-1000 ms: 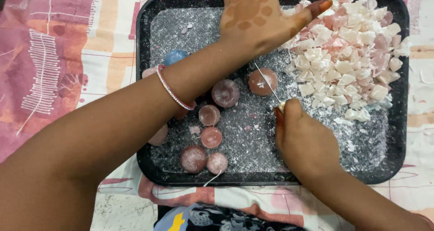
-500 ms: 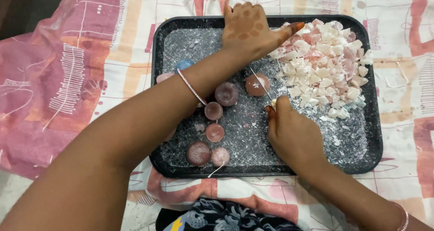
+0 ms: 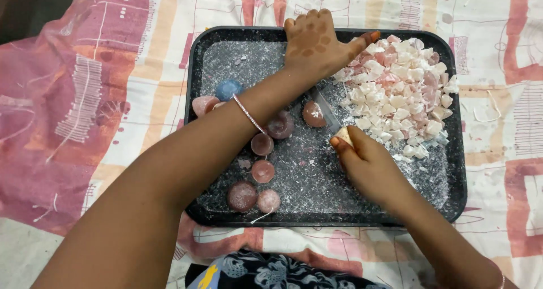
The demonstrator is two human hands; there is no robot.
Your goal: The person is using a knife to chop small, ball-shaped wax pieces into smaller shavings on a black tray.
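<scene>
left hand laid flat on black tray, fingers pressed together beside pile of wax chunks; knife pinched by right hand fingers near round candles.

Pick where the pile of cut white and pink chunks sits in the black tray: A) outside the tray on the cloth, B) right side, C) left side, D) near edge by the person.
B: the chunks are heaped in the right part of the tray, with the left hand resting against the pile's left edge; the round candles lie to the left.
</scene>
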